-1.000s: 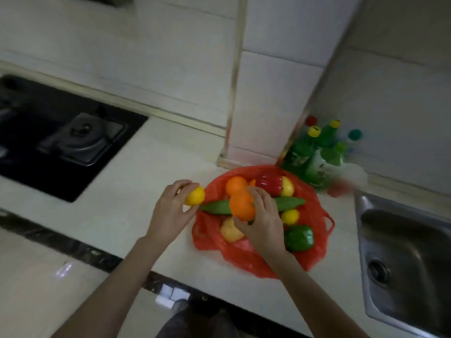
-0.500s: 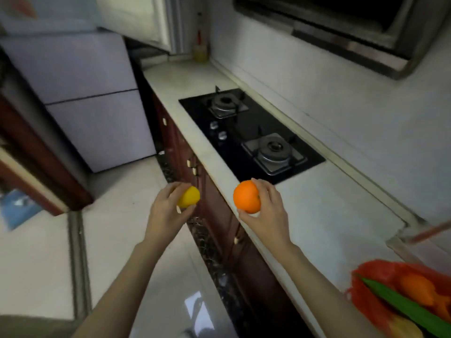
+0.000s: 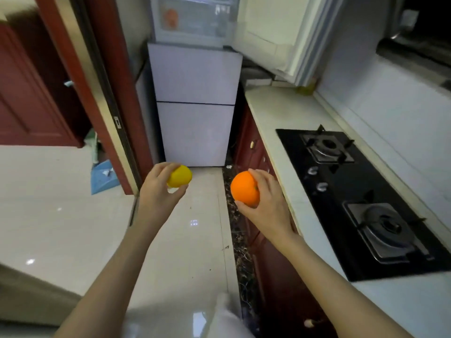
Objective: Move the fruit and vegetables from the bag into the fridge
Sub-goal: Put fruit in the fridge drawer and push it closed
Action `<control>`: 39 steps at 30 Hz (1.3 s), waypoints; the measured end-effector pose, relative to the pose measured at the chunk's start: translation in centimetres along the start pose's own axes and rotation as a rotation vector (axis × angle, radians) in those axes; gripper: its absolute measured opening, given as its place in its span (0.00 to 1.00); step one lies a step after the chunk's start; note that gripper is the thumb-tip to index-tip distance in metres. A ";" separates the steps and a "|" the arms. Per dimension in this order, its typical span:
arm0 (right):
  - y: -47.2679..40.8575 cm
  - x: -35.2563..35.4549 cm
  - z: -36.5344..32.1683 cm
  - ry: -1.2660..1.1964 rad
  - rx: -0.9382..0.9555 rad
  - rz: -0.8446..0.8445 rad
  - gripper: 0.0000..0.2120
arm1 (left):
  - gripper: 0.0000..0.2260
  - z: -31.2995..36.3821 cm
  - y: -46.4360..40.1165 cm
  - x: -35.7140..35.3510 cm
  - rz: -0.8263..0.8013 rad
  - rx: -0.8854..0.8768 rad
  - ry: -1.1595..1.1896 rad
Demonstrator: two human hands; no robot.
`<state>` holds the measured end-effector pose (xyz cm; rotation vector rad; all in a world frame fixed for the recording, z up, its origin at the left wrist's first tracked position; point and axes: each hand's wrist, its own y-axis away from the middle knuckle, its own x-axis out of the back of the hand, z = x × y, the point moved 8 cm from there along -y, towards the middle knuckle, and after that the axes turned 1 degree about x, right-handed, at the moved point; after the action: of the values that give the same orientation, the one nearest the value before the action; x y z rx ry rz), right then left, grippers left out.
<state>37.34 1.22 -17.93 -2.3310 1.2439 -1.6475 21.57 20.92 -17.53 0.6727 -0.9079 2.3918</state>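
My left hand (image 3: pixel 158 191) is closed around a small yellow fruit (image 3: pixel 179 176), held in front of me at mid-height. My right hand (image 3: pixel 267 203) grips a round orange (image 3: pixel 244 189) beside it. Straight ahead stands the white fridge (image 3: pixel 195 106); its two lower doors are closed and its top door (image 3: pixel 273 32) is swung open to the right. Inside the open top compartment (image 3: pixel 192 18) an orange item shows faintly behind a clear front. The red bag is out of view.
A pale counter (image 3: pixel 280 118) runs along the right with a black two-burner hob (image 3: pixel 361 196) set in it, over dark red cabinets (image 3: pixel 251 147). A red-brown door frame (image 3: pixel 105 93) stands on the left. A blue object (image 3: pixel 103 176) lies on the shiny tiled floor (image 3: pixel 61 215).
My view has swung left from the bag and counter toward the fridge. Both hands, still holding the yellow fruit and the orange, now point at the fridge; the bag has left the view.
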 end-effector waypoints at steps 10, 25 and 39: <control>-22.6 -8.9 2.8 -0.072 0.095 -0.030 0.35 | 0.20 -6.5 -19.1 -3.8 0.001 -0.003 -0.121; -52.7 -17.5 2.7 -0.072 0.229 0.092 0.35 | 0.20 -14.5 -47.5 -6.1 0.126 -0.162 -0.123; -76.0 -22.8 5.6 -0.104 0.052 0.212 0.36 | 0.20 -20.2 -72.0 -9.8 0.141 -0.282 -0.064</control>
<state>83.41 64.68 -4.52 -2.1393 1.3559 -1.4550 66.35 79.88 -3.34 0.5949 -1.3288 2.3083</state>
